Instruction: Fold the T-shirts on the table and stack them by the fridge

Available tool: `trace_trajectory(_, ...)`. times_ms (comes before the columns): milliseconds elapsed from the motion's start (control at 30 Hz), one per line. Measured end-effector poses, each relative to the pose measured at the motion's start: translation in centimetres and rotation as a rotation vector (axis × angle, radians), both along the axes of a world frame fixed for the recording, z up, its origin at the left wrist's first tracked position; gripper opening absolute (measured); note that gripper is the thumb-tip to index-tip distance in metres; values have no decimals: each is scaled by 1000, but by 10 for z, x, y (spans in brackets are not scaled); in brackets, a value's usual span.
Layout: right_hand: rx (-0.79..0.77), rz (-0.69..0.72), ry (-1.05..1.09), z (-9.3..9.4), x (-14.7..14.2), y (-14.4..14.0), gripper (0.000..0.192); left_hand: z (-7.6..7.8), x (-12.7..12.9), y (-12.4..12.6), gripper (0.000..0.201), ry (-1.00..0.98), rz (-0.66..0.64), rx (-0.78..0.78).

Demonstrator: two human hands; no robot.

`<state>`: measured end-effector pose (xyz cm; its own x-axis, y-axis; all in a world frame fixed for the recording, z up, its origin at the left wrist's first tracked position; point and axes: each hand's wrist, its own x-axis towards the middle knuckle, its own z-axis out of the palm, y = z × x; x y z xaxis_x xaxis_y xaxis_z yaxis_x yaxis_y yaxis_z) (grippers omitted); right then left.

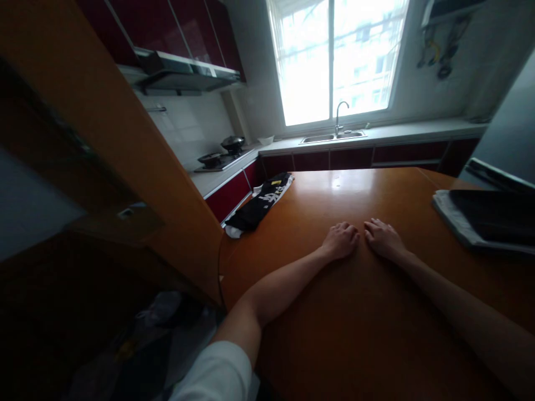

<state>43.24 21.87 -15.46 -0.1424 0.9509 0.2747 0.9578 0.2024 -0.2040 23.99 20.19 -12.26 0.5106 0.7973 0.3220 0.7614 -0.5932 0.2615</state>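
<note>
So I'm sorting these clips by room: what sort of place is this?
Most likely a home kitchen: a sink with a tap under the window, and a gas stove with pans. Both hands rest empty on a wooden table.

A home kitchen: sink, gas stove, range hood, red cabinets.

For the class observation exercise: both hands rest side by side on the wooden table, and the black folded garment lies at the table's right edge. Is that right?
Not quite. In the head view, the left hand and right hand do rest side by side on the wooden table, but the black folded garment lies at its left edge.
</note>
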Motion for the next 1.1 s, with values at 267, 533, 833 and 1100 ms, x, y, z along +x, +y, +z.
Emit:
trace_trajectory(267, 5, 7, -31, -2, 2, 1, 49, 7, -1, 0, 25, -88, -4, -100)
trace_trajectory(533, -1, 21, -62, 1, 3, 2, 49, 50, -63, 56, 24, -111, 291, -107)
trace_trajectory(833, 14, -3, -67, 0, 3, 2, 48, 55, -206, 74, 29, -178, 945, 70)
trace_trajectory(1100, 23, 11, -47, -1, 4, 4, 47, 34, -255, 74, 36, -243, 1168, 22)
